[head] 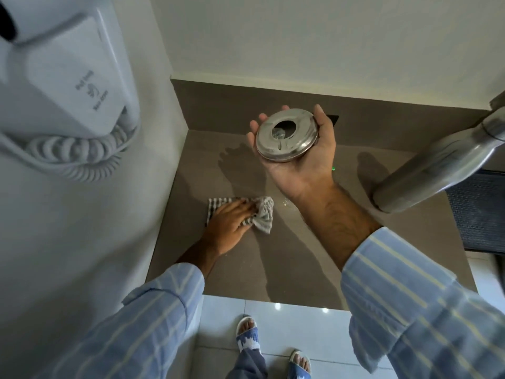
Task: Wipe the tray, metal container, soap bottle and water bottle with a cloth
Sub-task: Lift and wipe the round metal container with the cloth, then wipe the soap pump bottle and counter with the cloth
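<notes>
My right hand (303, 165) holds a round metal container (287, 135) up in the air above the brown counter (273, 255). Its shiny lid has a round hole in the middle and faces me. My left hand (229, 225) presses down on a striped grey and white cloth (263, 214) that lies bunched on the counter, lower left of the container. A steel water bottle (437, 165) stands at the right, close to my right forearm. A dark tray (481, 214) lies at the right edge, partly behind the bottle. No soap bottle is in view.
A white wall-mounted hair dryer (62, 77) with a coiled cord (79, 151) hangs on the left wall. The counter meets walls at the left and back. Small water drops (287, 201) shine on the counter near the cloth. My sandalled feet (248, 340) stand on pale floor tiles.
</notes>
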{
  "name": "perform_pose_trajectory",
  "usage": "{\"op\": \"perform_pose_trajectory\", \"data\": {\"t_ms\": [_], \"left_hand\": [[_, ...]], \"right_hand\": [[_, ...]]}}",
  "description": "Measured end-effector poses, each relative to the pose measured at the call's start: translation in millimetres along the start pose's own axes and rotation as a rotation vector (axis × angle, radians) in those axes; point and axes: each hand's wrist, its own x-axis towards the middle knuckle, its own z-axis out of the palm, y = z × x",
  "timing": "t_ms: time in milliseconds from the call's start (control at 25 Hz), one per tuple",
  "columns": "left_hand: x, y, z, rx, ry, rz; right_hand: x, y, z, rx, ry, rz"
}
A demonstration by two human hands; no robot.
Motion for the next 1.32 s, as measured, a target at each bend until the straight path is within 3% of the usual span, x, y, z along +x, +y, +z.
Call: {"op": "perform_pose_trajectory", "data": {"t_ms": [320, 440, 560, 600, 680, 760, 840, 1040, 1320], "left_hand": [[-143, 75, 18, -0.242, -0.039, -0.131], [-182, 96, 23, -0.383, -0.006, -0.309], [-201, 110, 16, -0.457, 0.088, -0.631], [-201, 109, 12, -0.602, 0.169, -0.765], [-188, 103, -4, -1.161, 0.485, -0.949], [-168, 90, -31, -1.6, 0.735, -0.91], [-145, 82, -59, -1.805, 0.703, -0.792], [-83, 69, -87, -1.535, 0.354, -0.957], [-30, 29, -80, -1.379, 0.446, -0.989]], "right_hand": [[-60, 18, 14, -0.075, -0.06, 0.091], [-76, 19, -4, -0.145, -0.015, 0.115], [-78, 24, -27, -0.274, 0.089, 0.155], [-76, 29, -38, -0.352, 0.141, 0.188], [-71, 41, -61, -0.514, 0.259, 0.257], [-66, 55, -87, -0.681, 0.351, 0.269], [-57, 69, -106, -0.802, 0.402, 0.238], [-20, 96, -121, -0.933, 0.441, 0.09], [37, 123, -133, -0.859, 0.409, 0.046]]}}
